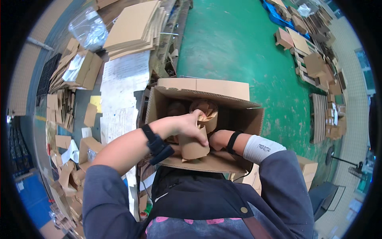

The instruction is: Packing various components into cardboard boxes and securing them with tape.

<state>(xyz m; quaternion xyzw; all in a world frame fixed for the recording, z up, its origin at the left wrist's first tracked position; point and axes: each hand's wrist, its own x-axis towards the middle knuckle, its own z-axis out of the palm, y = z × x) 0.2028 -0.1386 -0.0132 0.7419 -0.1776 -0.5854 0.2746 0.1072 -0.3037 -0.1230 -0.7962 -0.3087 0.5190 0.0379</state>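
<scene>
In front of my body stands an open cardboard box (256, 119) with its flaps up. My left hand (191, 125) reaches into it and grips a brown paper-wrapped cylinder (194, 148), thumb on the near side. This cylinder is tilted, close to the box's near wall. My right hand (218, 139) is lowered inside the box, to the right of that cylinder; its fingers are hidden. Farther back in the box stands another paper-wrapped cylinder (209, 119), its top covered with crumpled, folded paper. A dim round shape shows at the box's left inner corner, too dark to make out.
Left of the box is a table with printed sheets (121, 83), a stack of cardboard sheets (133, 28) and a clear plastic bag (89, 30). Cardboard pieces (61, 111) lie farther left. Green floor (223, 44) stretches ahead; pallets (318, 119) with cardboard stand right.
</scene>
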